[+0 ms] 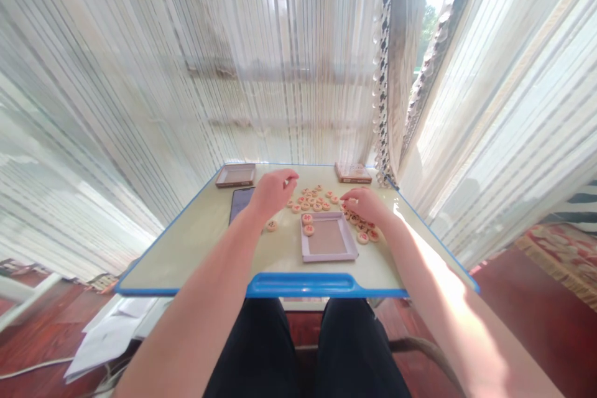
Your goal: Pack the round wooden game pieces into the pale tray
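Several round wooden chess pieces (313, 200) with red or dark characters lie scattered on a pale table (196, 242) with a blue rim. My left hand (273, 193) hovers at the left of the pile, fingers curled in a pinch; what they hold is hidden. Over the right part of the pile rests my right hand (368, 204), fingers bent down onto the pieces. Between my forearms lies a shallow white tray (351, 242) with a brown floor, and two pieces (308, 224) sit in its far left corner. One piece (271, 224) lies alone by my left wrist.
A dark phone (240, 202) lies left of my left hand. A brown box half (236, 175) sits at the far left of the table, another (353, 172) at the far right. Sheer curtains (233, 62) hang close behind. Papers (107, 339) lie on the floor at left.
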Action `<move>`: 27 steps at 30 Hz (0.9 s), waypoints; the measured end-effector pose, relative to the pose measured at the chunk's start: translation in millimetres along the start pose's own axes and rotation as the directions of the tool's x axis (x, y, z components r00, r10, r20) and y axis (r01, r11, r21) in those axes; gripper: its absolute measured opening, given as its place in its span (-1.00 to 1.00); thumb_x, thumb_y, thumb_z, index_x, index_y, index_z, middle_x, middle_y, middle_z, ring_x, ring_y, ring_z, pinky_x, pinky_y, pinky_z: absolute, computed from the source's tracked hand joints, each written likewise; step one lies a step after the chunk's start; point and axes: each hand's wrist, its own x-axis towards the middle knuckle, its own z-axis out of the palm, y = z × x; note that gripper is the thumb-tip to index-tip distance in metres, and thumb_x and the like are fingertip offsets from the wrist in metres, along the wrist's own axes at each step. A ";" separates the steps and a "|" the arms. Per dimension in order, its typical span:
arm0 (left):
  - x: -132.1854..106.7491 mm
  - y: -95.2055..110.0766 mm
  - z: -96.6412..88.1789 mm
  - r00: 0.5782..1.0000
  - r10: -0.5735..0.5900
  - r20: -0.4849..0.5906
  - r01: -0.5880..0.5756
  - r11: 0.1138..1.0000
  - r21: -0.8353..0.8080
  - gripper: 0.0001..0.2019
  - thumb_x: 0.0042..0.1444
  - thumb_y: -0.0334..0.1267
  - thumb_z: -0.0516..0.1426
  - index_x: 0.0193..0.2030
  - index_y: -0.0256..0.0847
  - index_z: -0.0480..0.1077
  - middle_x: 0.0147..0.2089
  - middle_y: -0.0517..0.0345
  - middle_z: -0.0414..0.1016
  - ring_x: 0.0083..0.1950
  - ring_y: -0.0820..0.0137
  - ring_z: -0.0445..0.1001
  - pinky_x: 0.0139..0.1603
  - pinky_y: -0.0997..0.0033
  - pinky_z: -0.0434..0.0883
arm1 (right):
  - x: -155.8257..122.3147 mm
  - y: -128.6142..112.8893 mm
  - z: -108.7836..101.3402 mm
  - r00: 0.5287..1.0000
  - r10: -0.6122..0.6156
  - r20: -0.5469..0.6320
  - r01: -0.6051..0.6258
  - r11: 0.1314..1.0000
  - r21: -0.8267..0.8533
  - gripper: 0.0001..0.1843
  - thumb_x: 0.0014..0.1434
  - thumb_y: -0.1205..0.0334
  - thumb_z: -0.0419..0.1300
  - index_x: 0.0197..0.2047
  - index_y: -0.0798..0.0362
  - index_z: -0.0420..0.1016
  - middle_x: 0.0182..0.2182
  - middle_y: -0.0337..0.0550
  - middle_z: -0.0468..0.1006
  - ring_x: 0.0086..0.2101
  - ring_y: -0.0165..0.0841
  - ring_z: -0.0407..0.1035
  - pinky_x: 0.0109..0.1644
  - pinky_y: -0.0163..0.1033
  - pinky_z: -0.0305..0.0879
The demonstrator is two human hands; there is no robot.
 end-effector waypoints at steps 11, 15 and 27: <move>-9.4 -19.5 36.0 0.964 0.108 0.242 -0.122 0.992 0.043 -0.70 0.00 -0.29 0.02 -0.13 -0.18 0.45 -0.08 0.10 0.48 -0.07 0.32 0.41 0.00 0.40 0.32 | 3.6 6.9 -2.6 0.951 0.299 -0.075 -0.307 0.943 -0.132 -0.67 0.07 0.13 0.05 -0.15 0.03 0.51 -0.10 -0.03 0.45 -0.07 -0.20 0.29 0.00 -0.17 0.17; -6.0 -17.0 40.2 0.959 0.148 0.241 -0.178 0.979 0.105 -0.65 -0.04 -0.36 0.02 -0.09 -0.20 0.44 -0.04 0.07 0.46 0.02 0.27 0.36 0.07 0.35 0.27 | 6.7 18.0 -6.0 0.822 0.563 0.081 -0.541 0.818 -0.194 -0.49 0.08 -0.04 0.03 -0.12 0.20 0.48 -0.21 0.16 0.50 -0.19 -0.12 0.39 -0.15 -0.15 0.23; -2.9 -12.9 49.4 0.957 0.087 0.278 -0.116 0.989 0.088 -0.70 0.09 -0.31 -0.04 -0.15 -0.18 0.47 -0.15 0.06 0.52 -0.10 0.29 0.42 -0.05 0.35 0.31 | 6.8 3.6 -7.9 0.897 0.414 0.157 -0.410 0.910 -0.055 -0.72 0.04 0.25 0.06 -0.26 0.08 0.56 -0.33 -0.09 0.58 -0.29 -0.33 0.41 -0.29 -0.38 0.20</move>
